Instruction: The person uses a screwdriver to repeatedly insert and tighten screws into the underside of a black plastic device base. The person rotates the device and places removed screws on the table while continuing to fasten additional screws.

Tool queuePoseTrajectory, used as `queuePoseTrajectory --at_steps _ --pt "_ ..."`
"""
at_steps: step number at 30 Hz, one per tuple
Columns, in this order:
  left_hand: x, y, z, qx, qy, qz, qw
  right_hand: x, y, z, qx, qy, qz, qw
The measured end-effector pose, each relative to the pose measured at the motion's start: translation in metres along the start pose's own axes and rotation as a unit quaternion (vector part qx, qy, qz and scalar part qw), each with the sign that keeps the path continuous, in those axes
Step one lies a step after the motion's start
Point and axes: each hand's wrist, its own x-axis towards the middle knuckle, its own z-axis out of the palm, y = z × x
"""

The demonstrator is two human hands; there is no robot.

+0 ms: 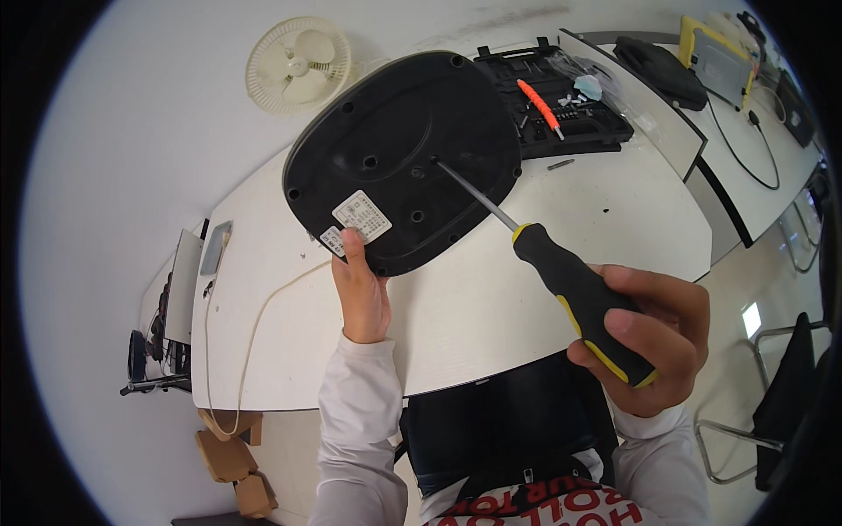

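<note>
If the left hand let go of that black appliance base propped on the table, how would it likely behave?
The black base would probably tip flat: it stands tilted on its edge, steadied by the left hand. Likely rigid moulded plastic, so no flexing. The screwdriver tip pressing into a hole might push it over.

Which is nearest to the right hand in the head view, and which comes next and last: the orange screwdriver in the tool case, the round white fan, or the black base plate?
From the right hand:
1. Black base plate, up-left of the hand, at the held screwdriver's tip.
2. Orange screwdriver, in the case at the table's far side.
3. White fan, far upper left.
</note>
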Motion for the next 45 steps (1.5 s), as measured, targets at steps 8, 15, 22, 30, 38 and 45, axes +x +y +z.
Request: queuePoseTrajectory --at_steps 8,15,22,30,38,45 --pt "-0.002 -0.004 0.003 0.005 0.011 0.014 1.000 0.004 0.006 -0.010 -0.073 0.000 -0.003 0.997" --pt "-0.003 -0.006 0.001 0.011 -0.005 0.014 1.000 0.005 0.004 -0.011 -0.101 -0.054 -0.061 0.992" --pt "-0.004 -0.008 0.003 0.027 -0.008 0.015 0.999 0.015 0.002 -0.025 -0.076 -0.072 0.035 0.994" --pt "-0.005 -0.009 0.002 0.031 0.011 0.021 0.999 0.010 -0.006 -0.033 -0.135 -0.180 0.086 0.971" --pt "-0.005 -0.009 0.003 0.023 0.000 0.017 1.000 0.002 -0.006 -0.022 -0.086 -0.144 0.026 0.985" --pt "-0.004 -0.011 0.005 0.034 0.008 0.020 0.999 0.011 -0.010 -0.030 -0.112 -0.174 0.093 0.974"
